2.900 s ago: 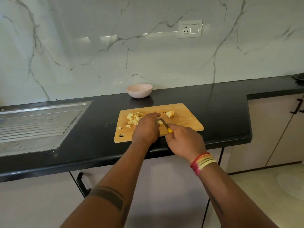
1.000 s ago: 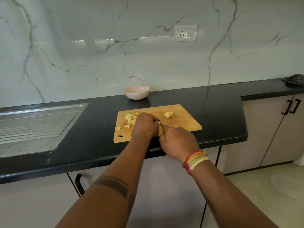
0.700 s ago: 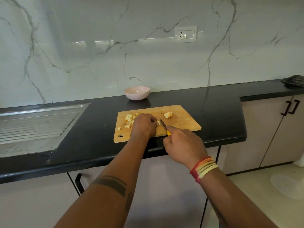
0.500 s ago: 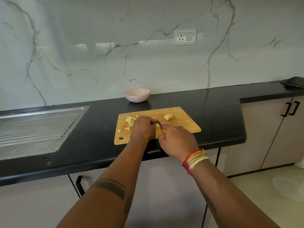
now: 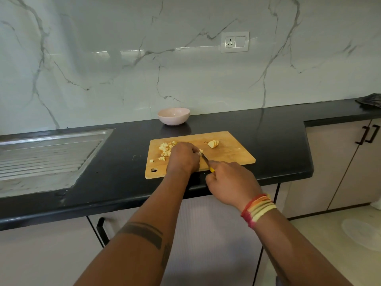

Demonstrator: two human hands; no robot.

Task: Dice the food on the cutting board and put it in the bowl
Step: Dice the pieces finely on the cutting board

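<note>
A wooden cutting board (image 5: 231,155) lies on the black counter. A pile of pale diced pieces (image 5: 165,148) sits on its left part, and a stack of apple slices (image 5: 213,144) lies near its far edge. My left hand (image 5: 182,157) is curled over a piece of food in the board's middle, which it mostly hides. My right hand (image 5: 231,182) grips a yellow-handled knife (image 5: 206,161), its blade angled toward the left fingertips. The pink bowl (image 5: 173,116) stands behind the board by the wall; nothing shows in it.
A steel sink drainboard (image 5: 47,155) fills the counter's left side. A dark cloth (image 5: 370,101) lies at the far right of the counter (image 5: 278,141). Cabinet doors with black handles (image 5: 369,134) stand below on the right. A wall socket (image 5: 235,42) is above.
The right hand has drawn back toward me and the knife's yellow handle shows again. The left hand stays curled over the food.
</note>
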